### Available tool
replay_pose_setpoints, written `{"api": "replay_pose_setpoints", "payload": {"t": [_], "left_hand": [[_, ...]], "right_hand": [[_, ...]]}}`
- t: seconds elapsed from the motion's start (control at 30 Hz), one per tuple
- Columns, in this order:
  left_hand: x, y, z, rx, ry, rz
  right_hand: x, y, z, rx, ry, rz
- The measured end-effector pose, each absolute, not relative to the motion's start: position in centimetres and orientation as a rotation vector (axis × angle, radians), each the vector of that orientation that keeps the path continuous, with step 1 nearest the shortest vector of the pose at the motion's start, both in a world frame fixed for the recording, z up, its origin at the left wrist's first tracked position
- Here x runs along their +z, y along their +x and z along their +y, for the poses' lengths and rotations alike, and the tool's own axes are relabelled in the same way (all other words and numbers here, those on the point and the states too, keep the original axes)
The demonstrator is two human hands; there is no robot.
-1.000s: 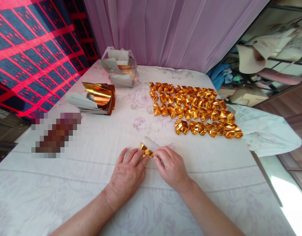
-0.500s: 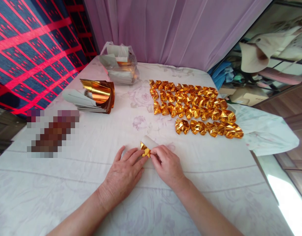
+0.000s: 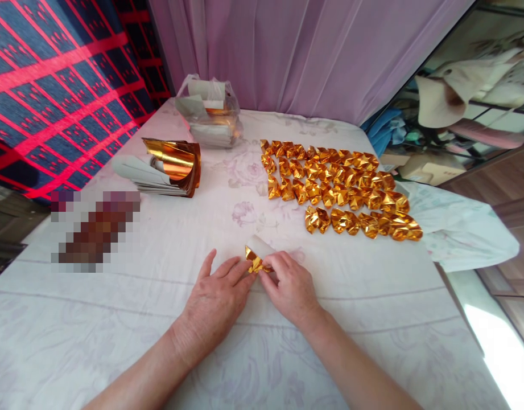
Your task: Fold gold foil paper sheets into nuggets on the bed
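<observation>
Head view: both hands' fingers (image 3: 244, 272) pinch gold paper (image 3: 254, 262); plastic bag (image 3: 208, 111) holds sheets.

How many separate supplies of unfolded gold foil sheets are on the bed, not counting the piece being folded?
2: an open stack of gold foil sheets left of the folded pieces, and a clear plastic bag of more sheets behind it, near the curtain. Others may be hidden.

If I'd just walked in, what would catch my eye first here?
Probably the rows of folded gold foil pieces glittering on the white cloth, far right of centre. Nearer, the left hand and right hand pinch a small gold foil sheet.
</observation>
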State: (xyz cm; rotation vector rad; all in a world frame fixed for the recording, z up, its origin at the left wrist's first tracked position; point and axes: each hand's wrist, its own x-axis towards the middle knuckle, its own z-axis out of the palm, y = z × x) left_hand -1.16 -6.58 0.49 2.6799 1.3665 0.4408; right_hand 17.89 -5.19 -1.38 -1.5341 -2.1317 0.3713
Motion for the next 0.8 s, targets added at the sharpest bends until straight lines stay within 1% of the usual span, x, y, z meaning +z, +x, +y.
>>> {"api": "replay_pose_setpoints", "payload": {"t": [0.3,0.67,0.8], "left_hand": [[0.53,-1.30,-6.43,0.436,2.685,1.335],[0.60,-1.72,-6.19,0.317,2.648,1.286],[0.40,-1.58,-6.24,0.320,2.632,1.302]], "right_hand": [[-1.07,17.55,-5.00,0.440,-1.596,-2.111],[-1.25,17.57,-4.82,0.433,-1.620,-2.106],[-1.08,17.13,-4.51,0.424,-1.707,-2.073]]}}
